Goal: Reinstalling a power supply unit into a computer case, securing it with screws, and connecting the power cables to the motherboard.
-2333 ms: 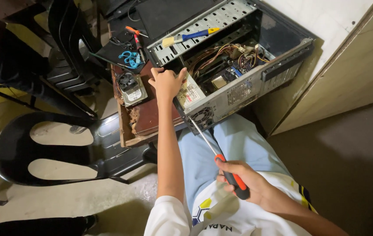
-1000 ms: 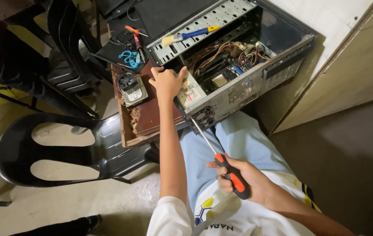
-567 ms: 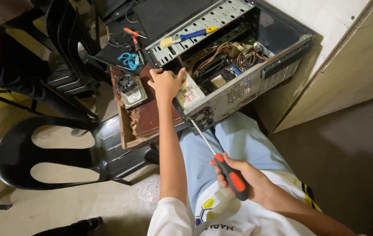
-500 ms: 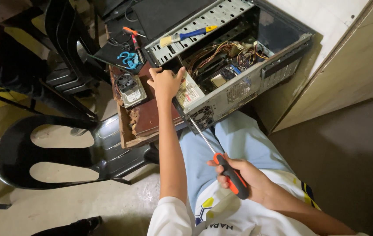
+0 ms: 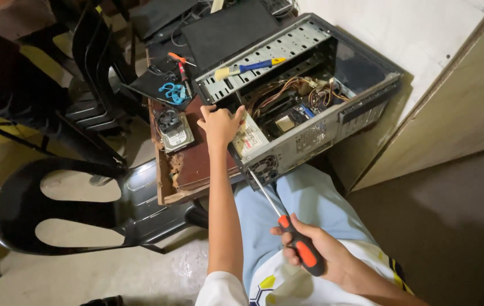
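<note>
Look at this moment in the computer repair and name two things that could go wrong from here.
1. The screwdriver, held far back by the right hand, meets the open computer case at a slant; its tip might slip off.
2. The left hand grips the case's edge close to that tip, so a slip could jab it.
3. The brush lying on the case's top could slide off if the case is jolted.

White label (image 5: 249,135) on power supply (image 5: 253,148)

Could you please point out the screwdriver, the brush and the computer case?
screwdriver (image 5: 304,253), head view, orange-and-black handle.
brush (image 5: 249,68), head view, blue handle.
computer case (image 5: 301,141), head view, grey rear panel.
</note>
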